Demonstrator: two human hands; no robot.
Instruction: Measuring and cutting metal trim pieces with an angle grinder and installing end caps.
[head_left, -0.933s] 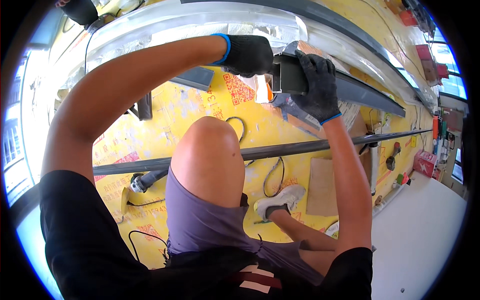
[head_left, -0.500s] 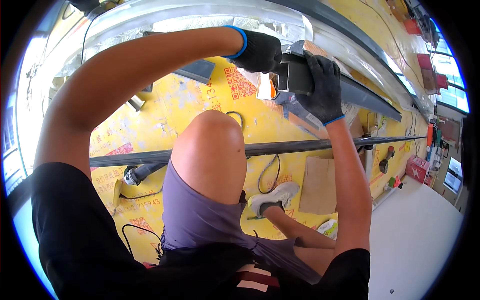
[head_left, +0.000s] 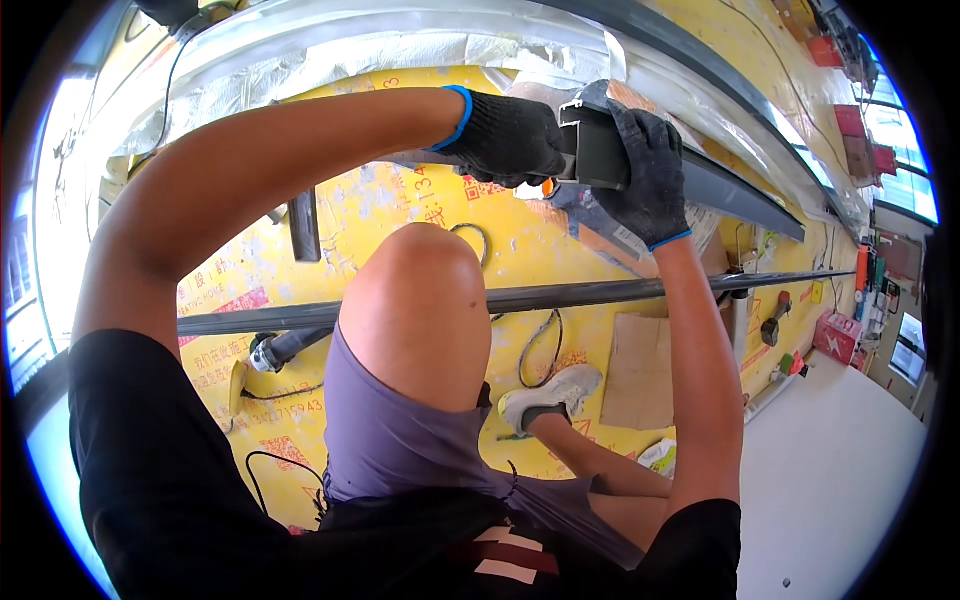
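Observation:
Both my hands wear black knitted gloves with blue cuffs. My right hand (head_left: 645,175) is wrapped over a long dark grey metal profile (head_left: 602,150) near its cut end and holds it up. The hollow, stepped end faces left, and the profile runs off to the far right. At that open end my left hand (head_left: 510,140) is closed, fingers curled under, with its fingertips against the lower part of the end. A small greyish edge shows by those fingertips, but its kind is hidden.
A long dark bar (head_left: 560,295) lies across, beyond my bent knee. An angle grinder (head_left: 285,348) with a cord lies left on the yellow printed floor covering (head_left: 340,225). A cardboard piece (head_left: 638,372) is near my shoe. White-wrapped lengths (head_left: 400,50) run along the far side.
My left hand has moved down along the profile's end, uncovering its upper edge. A dark offcut on the floor now shows below my left forearm. The right hand stays in place.

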